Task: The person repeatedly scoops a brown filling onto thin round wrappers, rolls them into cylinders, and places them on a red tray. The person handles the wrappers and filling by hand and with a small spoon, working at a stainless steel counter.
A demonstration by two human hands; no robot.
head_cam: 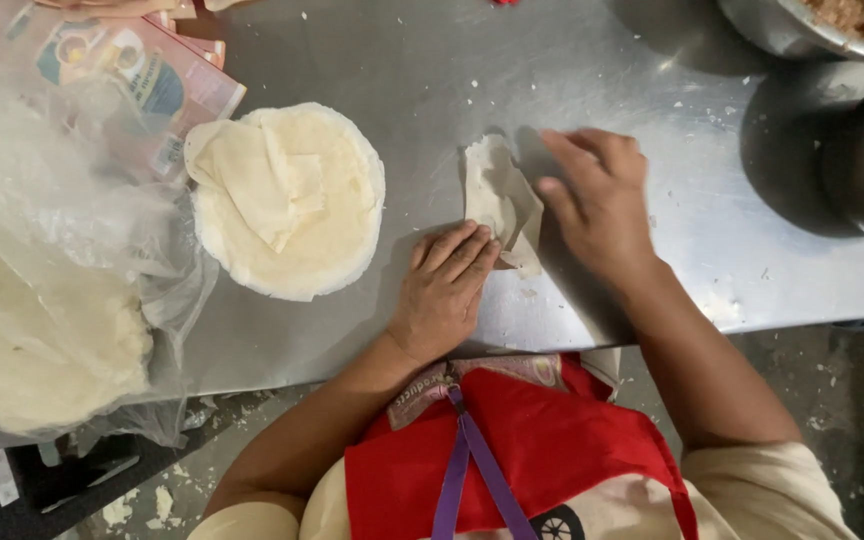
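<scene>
Steel tabletop (592, 70), dusted with crumbs, carries 1 folded wrapper (500, 203) between 2 hands. Left hand (444, 290) lies flat, fingers pressing its lower edge; right hand (600, 198) rests open on its right side. 1 stack of round wrappers (292, 200) sits nearby. 2 metal bowls (812, 25) are cut off; 1 holds brownish filling. 1 plastic bag (47, 320) blurs more wrappers.

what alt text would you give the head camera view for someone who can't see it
Seen from above, a person's left hand and right hand press a folded pastry wrapper on a steel table. A round stack of wrappers lies to the left beside a plastic bag of more wrappers; metal bowls stand at upper right.
</scene>
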